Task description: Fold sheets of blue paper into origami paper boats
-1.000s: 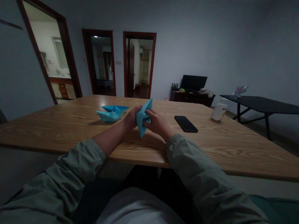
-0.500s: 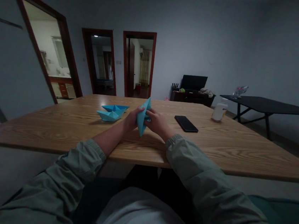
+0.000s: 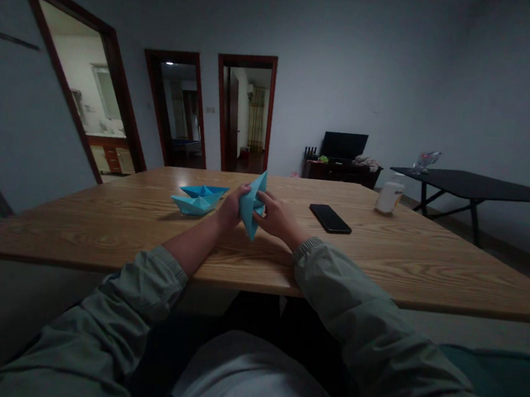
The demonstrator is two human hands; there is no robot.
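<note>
A light blue folded paper boat (image 3: 249,206) is held up on end above the table, its points facing up and down. My left hand (image 3: 231,207) is closed on its left side, the thumb near the top. From the right, my right hand (image 3: 276,215) pinches the inner folds at the boat's middle, with fingertips partly hidden in the paper. To the left on the table sit two more paper boats, a light blue boat (image 3: 197,205) in front and a darker blue boat (image 3: 192,189) just behind it.
A black phone (image 3: 330,218) lies right of my hands on the wooden table (image 3: 100,232). Farther right stands a white bottle (image 3: 389,196). Beyond are a black table (image 3: 479,185) and a television (image 3: 344,146) on a dark cabinet.
The held boat has shifted slightly left and turned, showing more of its inner folds. My right hand's fingers have spread a little around the middle fold. The other boats stay put.
</note>
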